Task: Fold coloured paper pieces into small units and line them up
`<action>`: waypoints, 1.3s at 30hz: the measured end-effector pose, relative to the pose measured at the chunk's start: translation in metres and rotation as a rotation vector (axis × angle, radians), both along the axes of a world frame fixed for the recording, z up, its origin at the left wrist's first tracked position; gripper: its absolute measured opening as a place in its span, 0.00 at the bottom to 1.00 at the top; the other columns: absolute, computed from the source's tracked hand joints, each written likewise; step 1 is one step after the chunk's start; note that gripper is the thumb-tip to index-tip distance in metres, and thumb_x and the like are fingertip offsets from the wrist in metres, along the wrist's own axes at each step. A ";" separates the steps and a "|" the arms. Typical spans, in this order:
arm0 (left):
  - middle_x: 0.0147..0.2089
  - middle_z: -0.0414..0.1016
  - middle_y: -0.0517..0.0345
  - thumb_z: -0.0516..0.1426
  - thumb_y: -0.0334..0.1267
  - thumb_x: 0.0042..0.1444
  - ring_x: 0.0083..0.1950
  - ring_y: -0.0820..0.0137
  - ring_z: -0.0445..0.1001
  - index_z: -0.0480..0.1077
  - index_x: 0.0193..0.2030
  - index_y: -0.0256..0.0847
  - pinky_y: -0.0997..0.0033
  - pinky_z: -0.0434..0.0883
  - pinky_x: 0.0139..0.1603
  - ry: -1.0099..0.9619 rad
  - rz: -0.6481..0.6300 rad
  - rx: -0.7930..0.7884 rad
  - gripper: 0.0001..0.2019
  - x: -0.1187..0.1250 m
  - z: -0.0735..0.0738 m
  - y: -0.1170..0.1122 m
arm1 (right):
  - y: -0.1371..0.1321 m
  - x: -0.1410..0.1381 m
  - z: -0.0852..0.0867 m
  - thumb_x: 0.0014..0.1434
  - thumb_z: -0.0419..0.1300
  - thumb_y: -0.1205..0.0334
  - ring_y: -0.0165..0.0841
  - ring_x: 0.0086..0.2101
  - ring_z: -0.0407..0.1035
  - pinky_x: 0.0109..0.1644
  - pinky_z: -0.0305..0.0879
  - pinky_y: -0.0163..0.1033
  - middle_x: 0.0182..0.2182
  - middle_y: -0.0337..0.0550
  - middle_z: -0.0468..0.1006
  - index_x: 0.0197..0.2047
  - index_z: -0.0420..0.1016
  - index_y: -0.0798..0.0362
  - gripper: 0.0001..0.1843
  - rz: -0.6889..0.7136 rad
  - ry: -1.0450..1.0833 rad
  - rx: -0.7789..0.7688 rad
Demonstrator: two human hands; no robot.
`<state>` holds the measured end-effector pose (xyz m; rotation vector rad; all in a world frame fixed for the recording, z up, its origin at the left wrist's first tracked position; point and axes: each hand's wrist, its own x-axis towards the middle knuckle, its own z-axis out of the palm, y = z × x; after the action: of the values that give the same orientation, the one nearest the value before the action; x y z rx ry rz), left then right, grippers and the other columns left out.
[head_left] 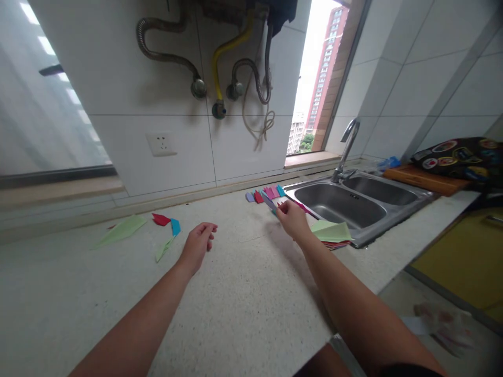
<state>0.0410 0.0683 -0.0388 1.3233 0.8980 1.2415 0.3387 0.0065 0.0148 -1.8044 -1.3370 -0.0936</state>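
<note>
My right hand [291, 218] pinches a small purple-blue folded paper piece [269, 201] just in front of a row of small folded paper pieces [265, 193] in purple, red, pink and blue beside the sink. My left hand [197, 244] hovers over the speckled countertop [236, 298] with its fingers loosely curled and nothing in it. To its left lie a green folded paper [121, 230], a red piece [161, 219], a blue piece [175, 226] and a small green strip [164, 249]. A stack of coloured paper sheets [332, 233], green on top, lies by my right wrist.
A steel double sink [353, 204] with a tap [348, 144] sits at the right. Behind it are a wooden board [426, 179] and a dark patterned bag [463, 154]. A wall socket [161, 143] and hoses [220, 68] hang on the tiled wall. The counter's edge runs at lower right.
</note>
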 end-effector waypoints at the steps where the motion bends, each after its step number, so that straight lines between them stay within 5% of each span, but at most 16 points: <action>1: 0.33 0.71 0.56 0.61 0.50 0.51 0.23 0.78 0.63 0.76 0.37 0.38 0.79 0.58 0.18 0.009 -0.003 -0.001 0.16 0.000 0.000 0.000 | 0.001 0.001 -0.006 0.55 0.58 0.63 0.35 0.28 0.70 0.34 0.58 0.37 0.27 0.42 0.77 0.30 0.71 0.52 0.03 -0.021 -0.022 -0.026; 5: 0.32 0.71 0.56 0.60 0.50 0.52 0.22 0.78 0.63 0.76 0.36 0.38 0.79 0.58 0.19 0.047 -0.016 0.012 0.15 0.000 -0.001 0.000 | 0.009 0.001 -0.024 0.55 0.58 0.66 0.38 0.30 0.71 0.34 0.57 0.38 0.28 0.46 0.78 0.33 0.71 0.53 0.01 -0.063 -0.152 -0.139; 12: 0.32 0.71 0.56 0.60 0.50 0.53 0.21 0.79 0.62 0.76 0.35 0.38 0.78 0.58 0.19 0.110 -0.024 0.031 0.15 0.000 -0.002 0.001 | 0.014 0.007 -0.032 0.57 0.57 0.65 0.40 0.30 0.72 0.33 0.55 0.39 0.30 0.52 0.79 0.35 0.72 0.54 0.04 -0.121 -0.252 -0.243; 39: 0.31 0.70 0.59 0.58 0.49 0.56 0.25 0.77 0.63 0.74 0.38 0.38 0.77 0.59 0.23 0.226 -0.109 0.037 0.15 -0.003 0.000 -0.001 | 0.013 0.007 -0.023 0.61 0.55 0.59 0.43 0.40 0.74 0.41 0.61 0.40 0.38 0.54 0.80 0.46 0.74 0.54 0.13 -0.182 -0.264 -0.495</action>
<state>0.0385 0.0668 -0.0385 1.5439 0.9508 1.0430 0.3459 0.0195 -0.0082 -2.3985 -1.4646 -0.1083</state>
